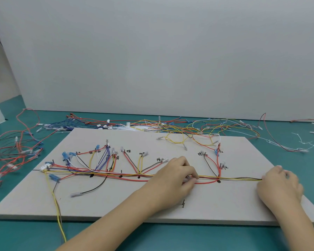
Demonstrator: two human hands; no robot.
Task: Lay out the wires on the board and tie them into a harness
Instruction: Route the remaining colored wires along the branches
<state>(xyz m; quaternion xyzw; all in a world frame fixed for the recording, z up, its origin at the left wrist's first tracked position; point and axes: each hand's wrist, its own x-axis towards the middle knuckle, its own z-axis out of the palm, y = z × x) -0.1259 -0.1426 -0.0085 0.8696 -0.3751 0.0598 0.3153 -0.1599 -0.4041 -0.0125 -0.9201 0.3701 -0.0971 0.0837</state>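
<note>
Nearest us, our left hand lies on the board at its middle, fingers curled and pinching the wire bundle that runs along the board's length. Our right hand at the board's right edge pinches the bundle's end. Loose wires lie beyond the board's far edge.

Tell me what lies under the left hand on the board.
The main wire bundle runs under the left hand, whose fingers pinch it. Whether a tie or peg sits there is hidden.
</note>
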